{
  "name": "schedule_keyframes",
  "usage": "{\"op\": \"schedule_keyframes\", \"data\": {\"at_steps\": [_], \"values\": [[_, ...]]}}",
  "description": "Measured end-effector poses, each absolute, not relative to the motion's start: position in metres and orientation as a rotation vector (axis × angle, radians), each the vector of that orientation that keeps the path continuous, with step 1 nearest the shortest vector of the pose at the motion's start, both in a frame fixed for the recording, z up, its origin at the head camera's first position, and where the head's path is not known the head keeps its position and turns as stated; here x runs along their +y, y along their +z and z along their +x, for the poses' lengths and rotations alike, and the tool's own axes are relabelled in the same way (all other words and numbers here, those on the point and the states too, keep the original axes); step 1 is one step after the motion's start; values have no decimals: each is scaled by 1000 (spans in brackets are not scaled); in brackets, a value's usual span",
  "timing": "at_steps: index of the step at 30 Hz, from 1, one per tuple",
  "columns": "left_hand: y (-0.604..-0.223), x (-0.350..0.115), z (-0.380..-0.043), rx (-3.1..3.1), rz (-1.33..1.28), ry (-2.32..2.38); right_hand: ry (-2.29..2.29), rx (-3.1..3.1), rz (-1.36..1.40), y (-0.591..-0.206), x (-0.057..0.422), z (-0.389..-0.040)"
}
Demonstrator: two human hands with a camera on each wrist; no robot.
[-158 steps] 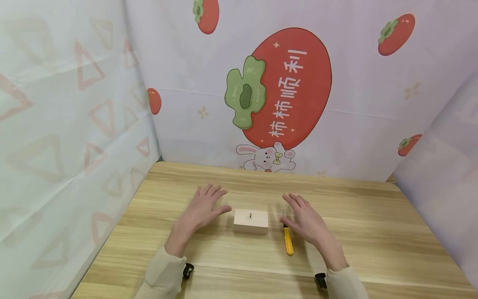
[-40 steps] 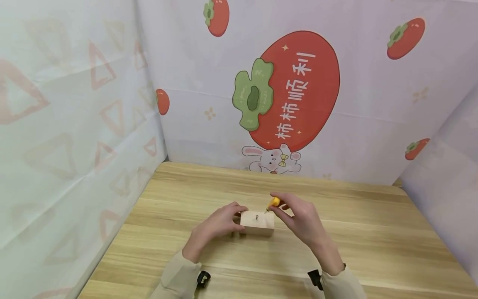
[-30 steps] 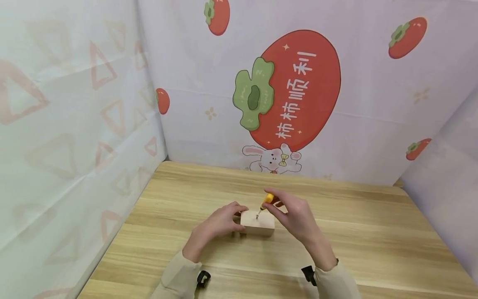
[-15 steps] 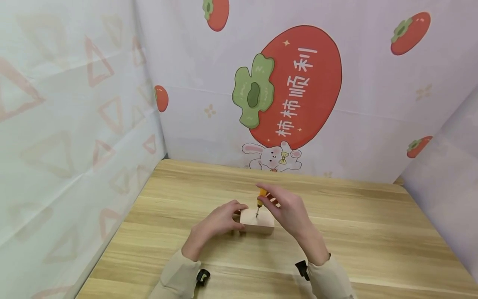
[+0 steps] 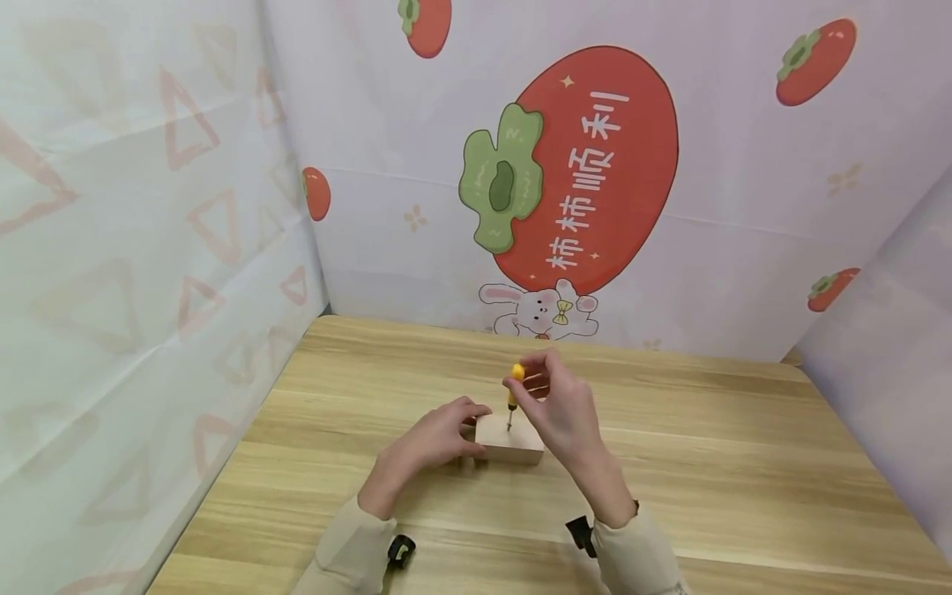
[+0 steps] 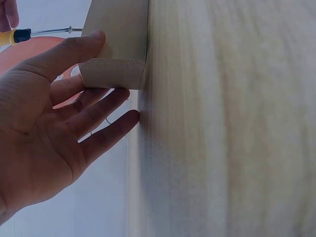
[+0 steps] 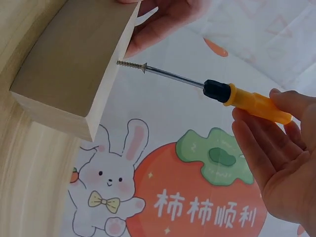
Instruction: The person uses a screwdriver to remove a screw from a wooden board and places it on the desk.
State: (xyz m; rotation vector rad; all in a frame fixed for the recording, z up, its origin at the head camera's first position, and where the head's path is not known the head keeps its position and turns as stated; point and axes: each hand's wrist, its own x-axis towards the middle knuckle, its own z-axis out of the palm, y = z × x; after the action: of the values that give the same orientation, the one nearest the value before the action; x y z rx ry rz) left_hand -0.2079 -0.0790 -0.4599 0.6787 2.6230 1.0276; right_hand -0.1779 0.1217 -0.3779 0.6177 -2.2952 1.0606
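Note:
A pale wooden block lies flat on the table, with a screw standing upright from its top face. My left hand grips the block's left end between thumb and fingers; the left wrist view shows the thumb on the near side of it. My right hand pinches the yellow handle of a screwdriver between thumb and fingers. The screwdriver's black collar and metal shaft point down, and its tip meets the screw head. Part of the screw's thread shows above the wood.
The wood-grain table stretches around the block on every side. Behind it hangs a cloth backdrop printed with persimmons and a rabbit. Pale cloth walls rise at the left and right.
Both hands were open beside the block, and the screwdriver lay on the table. The left hand then took the block; the right lifted the screwdriver, moved it left and stood it upright on the screw.

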Motion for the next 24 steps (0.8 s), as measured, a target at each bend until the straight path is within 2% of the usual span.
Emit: {"op": "schedule_keyframes", "data": {"at_steps": [24], "values": [[-459,-81,-208,2614,723,1025,1184,-2211,690,-383,122,-178]]}}
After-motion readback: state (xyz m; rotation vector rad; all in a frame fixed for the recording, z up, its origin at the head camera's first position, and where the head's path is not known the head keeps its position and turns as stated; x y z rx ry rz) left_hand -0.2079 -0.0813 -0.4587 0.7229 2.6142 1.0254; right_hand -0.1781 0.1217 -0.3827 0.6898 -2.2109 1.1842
